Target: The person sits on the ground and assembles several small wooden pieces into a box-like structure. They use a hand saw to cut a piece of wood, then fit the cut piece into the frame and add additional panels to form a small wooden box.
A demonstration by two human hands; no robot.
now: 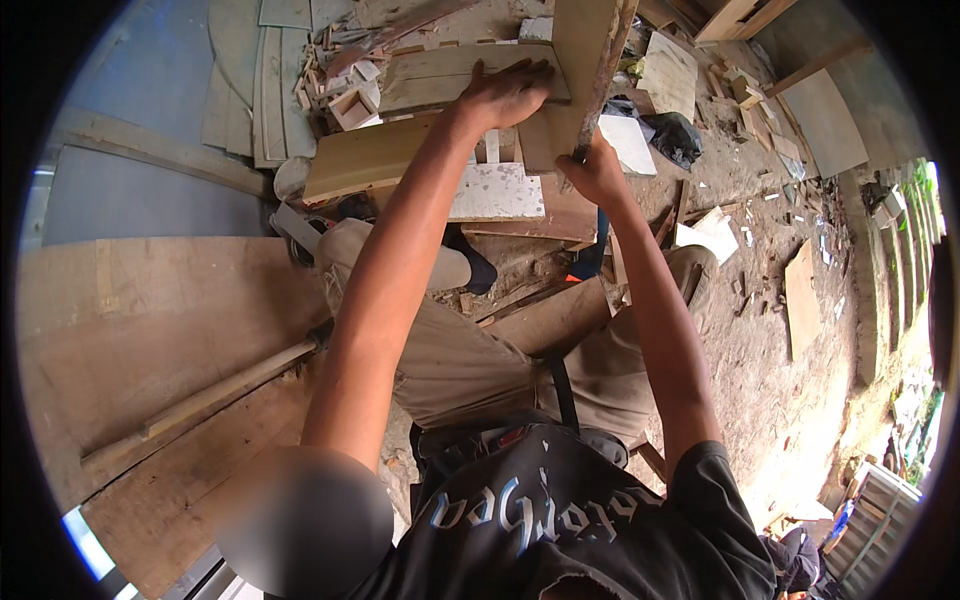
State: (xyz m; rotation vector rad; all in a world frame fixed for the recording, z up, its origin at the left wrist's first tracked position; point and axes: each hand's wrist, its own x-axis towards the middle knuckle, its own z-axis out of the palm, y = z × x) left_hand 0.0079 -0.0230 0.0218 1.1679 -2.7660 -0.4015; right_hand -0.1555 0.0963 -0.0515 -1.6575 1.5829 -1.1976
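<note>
My left hand (508, 95) lies flat on a pale wooden board (425, 82), fingers stretched toward an upright wooden panel (580, 60). The panel rises at the far middle, with a rough, dark-edged side. Around the near lower end of that side, my right hand (596, 172) is closed, its thumb at the edge. Part of its fingers is hidden behind the panel. Below the flat board are a yellowish plank (365, 158), a white-flecked piece (500, 192) and a brown wooden block (545, 222).
Scrap wood and a small open wooden box (353, 107) lie at the far left. A black plastic bag (675, 138) sits on the littered floor at right. Large boards (160, 290) lean at left beside a long-handled tool (220, 395). A loose plywood piece (801, 300) lies right.
</note>
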